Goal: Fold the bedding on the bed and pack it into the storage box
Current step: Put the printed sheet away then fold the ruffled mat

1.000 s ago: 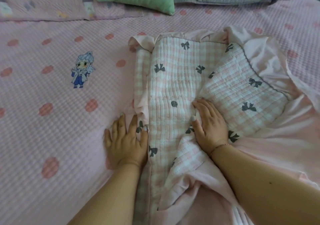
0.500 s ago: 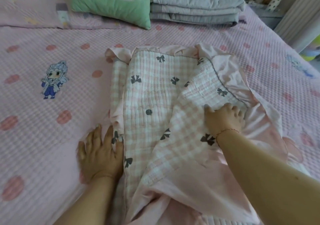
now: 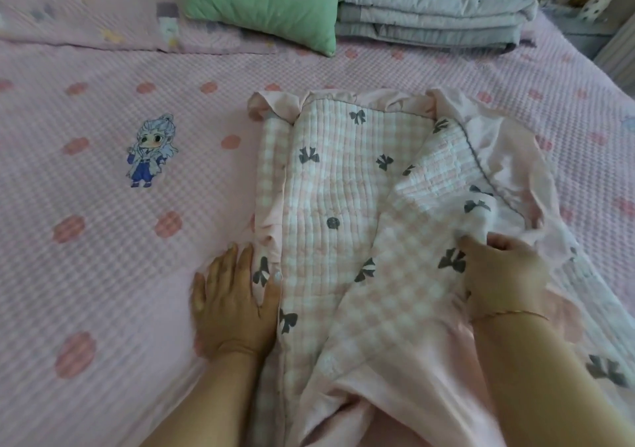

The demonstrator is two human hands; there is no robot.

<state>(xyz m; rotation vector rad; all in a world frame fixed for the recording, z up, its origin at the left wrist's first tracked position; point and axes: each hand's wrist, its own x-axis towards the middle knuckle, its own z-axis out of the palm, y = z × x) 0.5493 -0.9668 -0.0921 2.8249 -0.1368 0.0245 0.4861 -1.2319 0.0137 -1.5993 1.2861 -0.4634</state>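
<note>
Mid-fold on the pink checked quilt with the grey bows, lying on the bed right of the middle, near end running off the near edge under the arms

Left hand flat, fingers straight and spread a little, pressing the quilt's left folded edge down against the bed cover, thumb on the quilt itself. Probably pinning that side so the fold already made doesn't slide while the other side gets worked

Right hand curled round a bunch of the quilt's right flap, close to the plain pink ruffle border, knuckles up. Flap lies slanted across the middle panel and rumpled, so likely being tugged straight or pulled over toward the left edge

Not far along by the look of it: lengthwise fold half done, right side messy, far corners of the ruffle bunched up. No storage box anywhere in view

Along the far edge of the bed: green pillow and, to its right, a stack of folded grey bedding. Little cartoon figure printed on the cover, left of the quilt

Floppy stuff, so that flap could easily slump back unless smoothed flat
</note>
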